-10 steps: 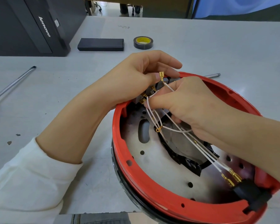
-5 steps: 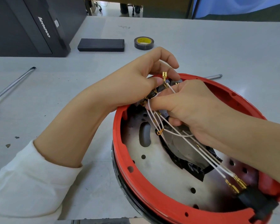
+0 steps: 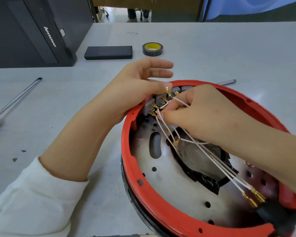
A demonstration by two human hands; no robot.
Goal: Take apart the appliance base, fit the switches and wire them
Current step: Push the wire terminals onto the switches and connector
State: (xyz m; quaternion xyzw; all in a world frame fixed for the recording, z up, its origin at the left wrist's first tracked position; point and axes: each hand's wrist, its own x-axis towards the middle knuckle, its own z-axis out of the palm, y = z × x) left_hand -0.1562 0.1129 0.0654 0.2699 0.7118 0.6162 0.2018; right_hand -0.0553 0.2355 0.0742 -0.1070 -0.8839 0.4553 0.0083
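The round appliance base, with its red rim (image 3: 132,168) and holed metal plate (image 3: 171,190), lies open side up at the right. Grey switches (image 3: 158,100) with gold tabs sit inside the rim's far edge. My left hand (image 3: 135,89) lies over that edge from outside, index and middle fingers straight, thumb resting on the rim beside a loose gold terminal (image 3: 168,91). My right hand (image 3: 200,117) reaches in from the right and pinches the white wires (image 3: 162,124) just below the switches. The wires run down to gold terminals at a black connector (image 3: 277,218).
A roll of black tape (image 3: 152,49) and a flat black box (image 3: 108,52) lie at the back of the grey table. A long screwdriver (image 3: 15,98) lies at the left, a metal shaft (image 3: 226,82) behind the base, and a black computer tower (image 3: 32,31) stands far left.
My left hand's fingers have straightened and lifted off the gold terminal they pinched. My right hand still pinches the wires close to the switches.
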